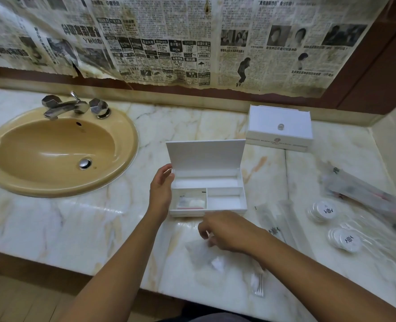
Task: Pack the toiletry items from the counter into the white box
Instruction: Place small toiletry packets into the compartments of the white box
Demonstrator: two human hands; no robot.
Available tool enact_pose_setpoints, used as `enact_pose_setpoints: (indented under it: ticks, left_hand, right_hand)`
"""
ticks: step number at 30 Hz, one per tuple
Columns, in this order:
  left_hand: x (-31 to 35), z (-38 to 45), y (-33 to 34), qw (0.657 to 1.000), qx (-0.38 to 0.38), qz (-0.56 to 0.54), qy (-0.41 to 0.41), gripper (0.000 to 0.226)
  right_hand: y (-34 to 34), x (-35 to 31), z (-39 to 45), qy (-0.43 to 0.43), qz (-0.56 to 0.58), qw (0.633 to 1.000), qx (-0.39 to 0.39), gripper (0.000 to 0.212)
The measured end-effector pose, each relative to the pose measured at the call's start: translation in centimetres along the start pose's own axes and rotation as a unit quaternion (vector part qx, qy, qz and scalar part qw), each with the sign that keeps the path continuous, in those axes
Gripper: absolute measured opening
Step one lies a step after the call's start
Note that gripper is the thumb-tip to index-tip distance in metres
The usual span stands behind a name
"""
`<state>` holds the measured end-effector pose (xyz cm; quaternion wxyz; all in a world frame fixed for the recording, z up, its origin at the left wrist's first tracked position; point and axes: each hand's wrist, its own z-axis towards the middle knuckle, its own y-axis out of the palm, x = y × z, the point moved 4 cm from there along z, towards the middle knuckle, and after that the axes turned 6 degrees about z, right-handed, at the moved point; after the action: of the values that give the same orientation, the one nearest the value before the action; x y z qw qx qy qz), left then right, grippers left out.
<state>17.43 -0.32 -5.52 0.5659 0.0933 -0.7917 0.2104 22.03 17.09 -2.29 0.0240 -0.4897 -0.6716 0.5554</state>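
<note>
An open white box with its lid up stands on the marble counter. Its front left compartment holds a small clear packet; the other compartments look bare. My left hand holds the box's left wall. In front of the box my right hand pinches the top of a clear plastic packet that lies blurred on the counter. A packet of cotton swabs lies by my right forearm. Long sachets, two round white packs and wrapped toothbrushes lie to the right.
A tan sink with a chrome tap is set in the counter at the left. A second, closed white box with a small knob stands behind the open one. Newspaper covers the wall behind. The counter's front edge runs just below my forearms.
</note>
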Motion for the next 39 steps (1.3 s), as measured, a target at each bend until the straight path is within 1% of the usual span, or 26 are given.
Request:
enact_pose_setpoints:
  ticks: [3,6,8,13,15,17,20,24,26,28,30,31,33,35,37,39]
  left_hand:
    - [-0.1,0.0,0.1,1.0,-0.001,-0.002,0.005,0.028]
    - [-0.2,0.0,0.1,1.0,0.002,-0.003,0.012,0.029]
    - [-0.2,0.0,0.1,1.0,0.006,-0.008,0.017,0.029]
    - [-0.3,0.2,-0.2,1.0,-0.002,-0.016,0.017,0.03]
    - [-0.3,0.4,-0.4,1.0,-0.014,-0.019,0.019,0.028]
    - [-0.5,0.7,-0.6,0.999,-0.024,-0.03,0.013,0.027]
    - [-0.8,0.9,-1.0,0.999,-0.035,-0.025,0.007,0.028]
    - [-0.7,0.9,-1.2,0.998,-0.05,-0.032,0.003,0.026]
    - [-0.6,1.0,-1.3,0.998,-0.059,-0.032,0.0,0.025]
    - [-0.7,1.3,-1.3,0.997,-0.068,-0.032,-0.005,0.025]
    - [-0.8,1.3,-1.3,0.997,-0.074,-0.036,-0.007,0.025]
    - [-0.9,1.3,-1.3,0.996,-0.076,-0.039,-0.007,0.025]
    - [-0.9,1.4,-1.3,0.996,-0.077,-0.041,-0.005,0.026]
    - [-0.9,1.4,-1.3,0.996,-0.076,-0.04,-0.001,0.027]
    - [-1.1,1.6,-1.3,0.996,-0.076,-0.042,-0.003,0.028]
    - [-1.2,1.6,-1.3,0.996,-0.079,-0.044,-0.002,0.028]
  right_hand:
    - [-0.7,0.2,0.0,0.034,0.029,0.999,-0.002,0.013]
    - [-2.1,0.0,-0.1,0.047,0.065,0.997,0.02,0.014]
    - [-3.7,-0.2,-0.2,0.052,0.085,0.993,0.056,0.012]
    - [-7.3,-0.4,0.7,0.066,0.114,0.975,0.182,0.014]
    - [-7.8,-0.3,1.7,0.08,0.123,0.965,0.215,0.015]
    - [-7.8,-0.3,3.0,0.086,0.113,0.962,0.233,0.017]
    - [-6.8,-0.7,4.9,0.086,0.034,0.968,0.235,0.017]
    - [-5.4,-1.2,6.1,0.071,-0.07,0.964,0.248,0.016]
    - [-4.9,-1.8,6.2,0.053,-0.116,0.966,0.227,0.015]
    - [-4.5,-2.2,6.4,0.052,-0.143,0.969,0.193,0.009]
    - [-4.5,-2.2,6.4,0.056,-0.131,0.972,0.189,0.023]
    - [-4.5,-2.3,6.5,0.043,-0.124,0.972,0.193,0.025]
    - [-4.1,-2.9,6.3,-0.015,-0.104,0.977,0.184,0.013]
    - [-3.4,-3.3,5.8,-0.038,-0.075,0.982,0.168,0.025]
    - [-3.0,-3.8,5.4,-0.031,-0.063,0.987,0.144,0.039]
    - [-2.4,-4.1,5.3,-0.008,-0.059,0.993,0.103,0.05]
